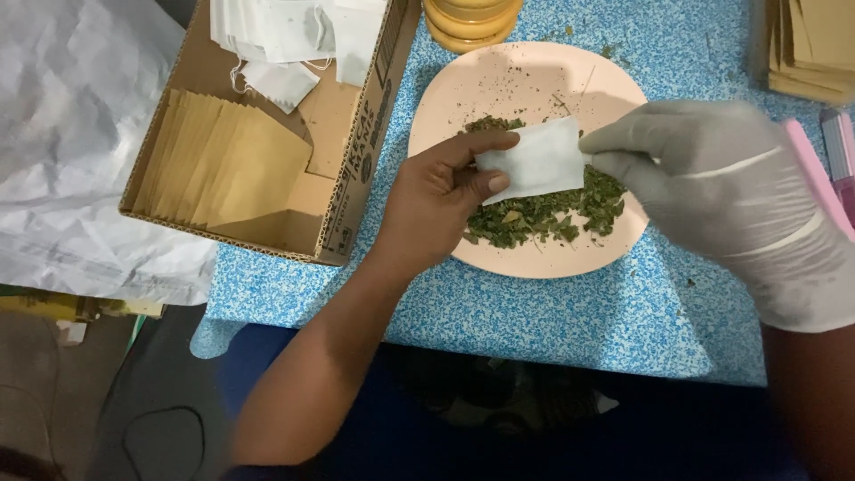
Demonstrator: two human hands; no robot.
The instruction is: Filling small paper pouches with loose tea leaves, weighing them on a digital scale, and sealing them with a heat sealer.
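My left hand (436, 200) is bare and pinches the left edge of a small white paper sachet (534, 160). On the sachet's right edge, the fingertips of my right hand (712, 187), in a white glove, are closed. Both hands hold the sachet just above a pale pink plate (525, 80). A heap of dried green leaf bits (543, 214) lies on the plate's near half, partly hidden by the sachet.
An open cardboard box (356, 178) at the left holds tan envelopes (223, 160) and white sachets (285, 36). Crumpled white paper (71, 134) lies further left. A yellow jar (472, 22) stands behind the plate. More tan envelopes (810, 44) and a pink tool (819, 169) sit at the right.
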